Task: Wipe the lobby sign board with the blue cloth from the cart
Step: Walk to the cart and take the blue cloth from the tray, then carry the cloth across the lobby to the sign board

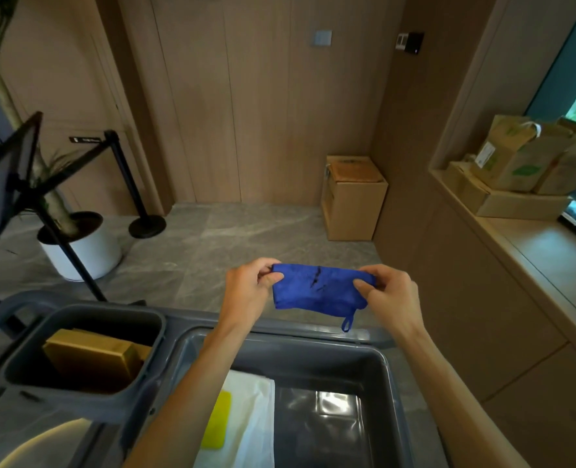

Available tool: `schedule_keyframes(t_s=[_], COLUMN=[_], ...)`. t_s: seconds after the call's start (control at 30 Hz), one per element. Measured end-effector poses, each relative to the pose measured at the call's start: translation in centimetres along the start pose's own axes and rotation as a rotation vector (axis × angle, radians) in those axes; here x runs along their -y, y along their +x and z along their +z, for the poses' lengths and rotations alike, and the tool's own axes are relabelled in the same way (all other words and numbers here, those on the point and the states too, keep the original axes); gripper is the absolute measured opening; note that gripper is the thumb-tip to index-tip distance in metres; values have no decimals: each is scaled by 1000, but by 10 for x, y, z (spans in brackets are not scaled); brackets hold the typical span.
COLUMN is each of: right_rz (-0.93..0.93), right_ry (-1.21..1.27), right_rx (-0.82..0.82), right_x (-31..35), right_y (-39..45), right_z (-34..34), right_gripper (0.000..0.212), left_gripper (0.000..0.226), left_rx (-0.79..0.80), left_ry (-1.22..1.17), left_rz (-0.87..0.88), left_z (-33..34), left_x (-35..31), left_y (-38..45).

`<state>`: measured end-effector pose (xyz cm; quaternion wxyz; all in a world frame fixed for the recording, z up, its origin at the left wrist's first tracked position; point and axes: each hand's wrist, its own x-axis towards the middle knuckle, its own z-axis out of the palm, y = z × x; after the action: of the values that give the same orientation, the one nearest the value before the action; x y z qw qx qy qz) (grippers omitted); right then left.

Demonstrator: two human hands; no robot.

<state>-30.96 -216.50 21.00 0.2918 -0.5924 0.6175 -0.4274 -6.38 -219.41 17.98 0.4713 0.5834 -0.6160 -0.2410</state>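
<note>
- While both hands hold it above the far rim of the cart [374, 346], the blue cloth [317, 287] sits at frame centre, folded, its long axis running left to right; the left hand [249, 288] pinches one end, the right hand [389, 295] the other.
- Off at the left edge of the frame stands what is probably the sign board [6, 177], seen edge-on and tilted; it lies well apart from the cloth, on the left hand's side, so the coming move goes leftward.

No text on any sign or package is legible.
</note>
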Motion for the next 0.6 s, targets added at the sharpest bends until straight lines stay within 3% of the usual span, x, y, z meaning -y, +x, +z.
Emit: schedule_keyframes(t_s=[0.33, 0.6], right_rz=[-56, -101], right_ry=[5, 30], right_rx=[2, 154], right_x=[16, 29], right_y=[3, 9], right_z=[-1, 27], right_gripper=[15, 15], left_gripper=[18, 17], left_rx=[-81, -215], left_ry=[-63, -16], left_rz=[-71, -131], left_z=[-19, -52], left_x=[-17, -12], left_y=[-6, -31])
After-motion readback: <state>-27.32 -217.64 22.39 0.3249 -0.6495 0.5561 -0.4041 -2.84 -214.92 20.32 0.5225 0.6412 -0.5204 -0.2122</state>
